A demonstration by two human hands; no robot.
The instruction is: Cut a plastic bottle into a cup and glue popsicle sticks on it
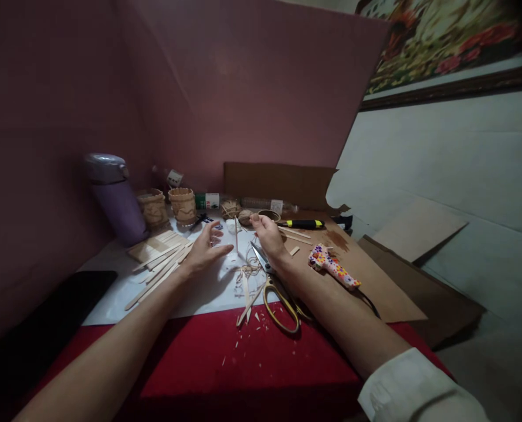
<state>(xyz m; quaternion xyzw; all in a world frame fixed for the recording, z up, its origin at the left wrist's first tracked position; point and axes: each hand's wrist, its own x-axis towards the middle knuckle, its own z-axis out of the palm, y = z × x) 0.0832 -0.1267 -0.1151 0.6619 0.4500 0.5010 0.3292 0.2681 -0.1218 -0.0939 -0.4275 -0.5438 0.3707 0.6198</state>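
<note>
My left hand (206, 251) is held over the white sheet with its fingers apart and nothing in it. My right hand (267, 237) is closed with thumb and fingertips together; what it pinches is too small to make out. Between the hands a thin wooden stick (236, 234) stands upright, apart from my left fingers. Scissors (281, 302) with gold handles lie below my right wrist, blades slightly parted. Tangled twine (250, 269) and wood scraps lie beside the blades. Several flat craft sticks (159, 272) are fanned out left of my left hand.
A purple flask (119, 205) and two decorated wooden cups (183, 206) stand at the back left. Balls of twine (231, 209) and a plastic bottle (261, 205) lie behind. On the right are a yellow-black utility knife (305, 224) and a flowered glue gun (334, 266) on cardboard (375, 293).
</note>
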